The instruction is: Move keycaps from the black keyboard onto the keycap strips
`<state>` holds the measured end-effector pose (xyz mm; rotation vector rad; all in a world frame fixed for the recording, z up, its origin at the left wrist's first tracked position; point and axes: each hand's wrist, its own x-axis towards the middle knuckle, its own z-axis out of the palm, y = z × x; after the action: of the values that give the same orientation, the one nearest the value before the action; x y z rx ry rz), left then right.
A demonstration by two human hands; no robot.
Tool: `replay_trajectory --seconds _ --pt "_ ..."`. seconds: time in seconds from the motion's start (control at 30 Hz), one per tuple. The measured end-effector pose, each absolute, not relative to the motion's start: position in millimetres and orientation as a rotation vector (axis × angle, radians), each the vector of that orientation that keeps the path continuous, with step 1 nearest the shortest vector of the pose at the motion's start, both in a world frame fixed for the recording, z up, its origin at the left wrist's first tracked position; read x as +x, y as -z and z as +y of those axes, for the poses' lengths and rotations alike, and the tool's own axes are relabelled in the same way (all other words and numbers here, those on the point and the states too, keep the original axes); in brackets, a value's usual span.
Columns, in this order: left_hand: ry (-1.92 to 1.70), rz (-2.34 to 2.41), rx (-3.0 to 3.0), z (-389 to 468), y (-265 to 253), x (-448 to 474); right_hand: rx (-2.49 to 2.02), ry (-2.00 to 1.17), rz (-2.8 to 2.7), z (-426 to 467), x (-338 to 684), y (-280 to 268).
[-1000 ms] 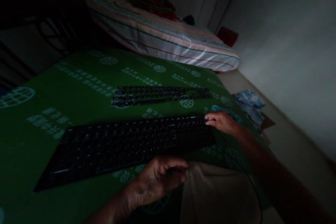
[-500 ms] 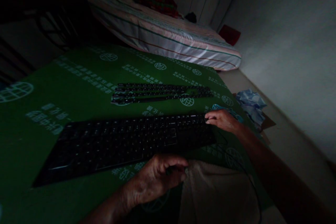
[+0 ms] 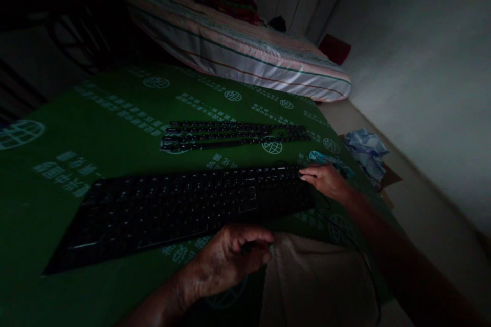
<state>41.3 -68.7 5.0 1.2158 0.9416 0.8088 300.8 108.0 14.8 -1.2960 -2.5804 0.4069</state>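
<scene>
My right hand (image 3: 324, 180) is at the far right corner of the keyboard (image 3: 172, 209). Its thumb and finger are close together and touch this corner; whether they pinch something there, I cannot tell. The keyboard lies flat on the green table (image 3: 123, 156), in front of me, and its long side goes across. My left hand (image 3: 230, 258) is just beside the near edge of the keyboard. It is curved, with a narrow gap between thumb and forefinger, and the tips are by the corner of a brown cloth (image 3: 318, 281). If they hold it, I cannot tell, because it is too dark. A thin cable (image 3: 368, 265) runs under my right forearm and down along the cloth. Beyond the keyboard, and apart from it, loose keys (image 3: 218, 127) lie in several long rows.
</scene>
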Motion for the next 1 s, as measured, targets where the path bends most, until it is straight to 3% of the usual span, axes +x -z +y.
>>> replay_trajectory --seconds 0.47,1.0 --pt "-0.821 0.953 1.263 -69.2 -1.4 42.2 -1.23 0.342 -2.863 82.7 295.8 -14.8" --pt "-0.821 0.973 1.283 -68.9 2.0 41.5 -1.292 0.415 -2.875 69.8 284.6 -12.2"
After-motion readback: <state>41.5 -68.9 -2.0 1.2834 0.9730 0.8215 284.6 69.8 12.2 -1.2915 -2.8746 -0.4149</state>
